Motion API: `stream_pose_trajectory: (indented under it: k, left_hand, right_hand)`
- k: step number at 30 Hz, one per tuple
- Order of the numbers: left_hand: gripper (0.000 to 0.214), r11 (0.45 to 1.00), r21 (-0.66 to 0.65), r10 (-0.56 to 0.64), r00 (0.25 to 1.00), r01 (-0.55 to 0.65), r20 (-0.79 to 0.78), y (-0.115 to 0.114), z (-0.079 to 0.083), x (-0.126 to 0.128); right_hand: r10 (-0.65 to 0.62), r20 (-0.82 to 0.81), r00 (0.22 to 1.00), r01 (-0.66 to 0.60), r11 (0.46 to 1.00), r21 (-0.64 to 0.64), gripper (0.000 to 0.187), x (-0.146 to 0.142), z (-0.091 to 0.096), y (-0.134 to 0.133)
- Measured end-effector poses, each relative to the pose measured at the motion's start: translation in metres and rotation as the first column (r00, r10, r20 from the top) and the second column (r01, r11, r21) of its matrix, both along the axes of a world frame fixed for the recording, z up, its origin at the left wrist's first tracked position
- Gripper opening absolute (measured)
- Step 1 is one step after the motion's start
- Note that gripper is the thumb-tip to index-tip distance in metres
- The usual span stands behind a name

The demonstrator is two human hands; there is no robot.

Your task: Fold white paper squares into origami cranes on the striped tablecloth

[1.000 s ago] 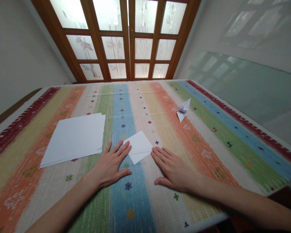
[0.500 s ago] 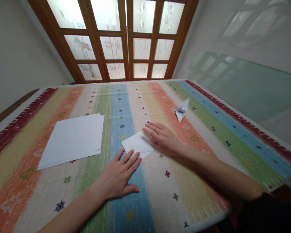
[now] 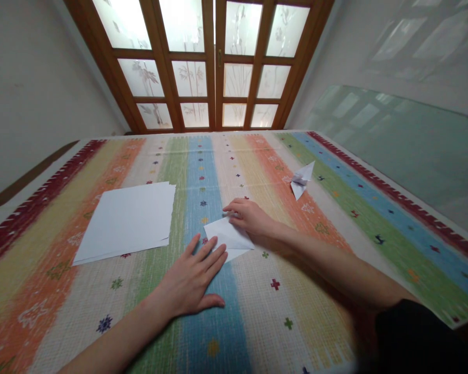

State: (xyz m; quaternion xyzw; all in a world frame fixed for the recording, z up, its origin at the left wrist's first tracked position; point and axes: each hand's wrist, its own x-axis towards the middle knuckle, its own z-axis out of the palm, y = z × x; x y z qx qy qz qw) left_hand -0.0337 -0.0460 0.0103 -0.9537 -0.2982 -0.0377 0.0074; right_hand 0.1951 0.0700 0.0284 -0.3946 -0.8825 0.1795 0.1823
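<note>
A small folded sheet of white paper (image 3: 234,239) lies on the striped tablecloth in front of me, with a pointed flap showing at its near side. My left hand (image 3: 197,278) lies flat with fingers spread, its fingertips resting on the paper's near left edge. At the far right edge, my right hand (image 3: 247,215) has its fingers bent and closed on the paper; the thumb is largely hidden.
A stack of white sheets (image 3: 128,221) lies to the left on the tablecloth (image 3: 148,322). A folded paper crane (image 3: 302,180) stands at the right, beyond my right hand. Wooden doors with frosted panes (image 3: 214,67) are behind the table.
My right hand has gone from outstretched fingers over the paper to bent fingers at its far edge. The left hand stays flat. The whole view has shifted slightly.
</note>
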Motion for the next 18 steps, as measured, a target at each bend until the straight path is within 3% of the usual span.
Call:
stream_pose_trajectory:
  k: [4, 9, 18]
  left_hand:
    - [0.087, 0.999, 0.023, 0.03, 1.0, -0.03, -0.005, 0.001, 0.0, 0.0]
    - [0.084, 0.996, 0.053, 0.076, 0.997, -0.074, -0.03, 0.006, -0.001, -0.003]
    - [0.071, 0.984, 0.122, 0.137, 0.99, -0.133, -0.019, 0.025, 0.0, -0.016]
  right_hand:
    - [0.0, -0.091, 0.996, 0.003, 1.0, 0.027, 0.026, 0.008, -0.006, -0.007]
    - [-0.014, -0.139, 0.99, 0.022, 0.998, 0.058, 0.041, 0.016, -0.015, -0.014]
    - [0.048, -0.169, 0.984, -0.073, 0.987, -0.145, 0.042, 0.031, -0.012, -0.012]
